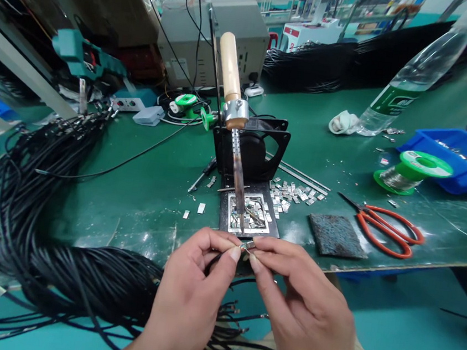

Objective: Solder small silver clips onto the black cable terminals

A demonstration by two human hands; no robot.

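Both hands meet at the table's front edge, just below the tip of a soldering iron (238,170) with a wooden handle, clamped pointing down. My left hand (197,282) pinches the end of a black cable, whose small coloured wires show at the fingertips. A small silver metal connector (250,244) sits at that end, between the fingers of my right hand (304,299). Thin wire also shows by the right thumb. Behind the fingertips is a metal tray (230,228) holding small metal parts.
Black cables (97,277) lie bundled at the left. A black fan (256,149) stands behind the tray. Loose metal pieces (293,195), a dark pad (335,236), orange-handled scissors (390,230), a solder spool (411,171), a blue bin (464,160) and a bottle (414,77) are at the right.
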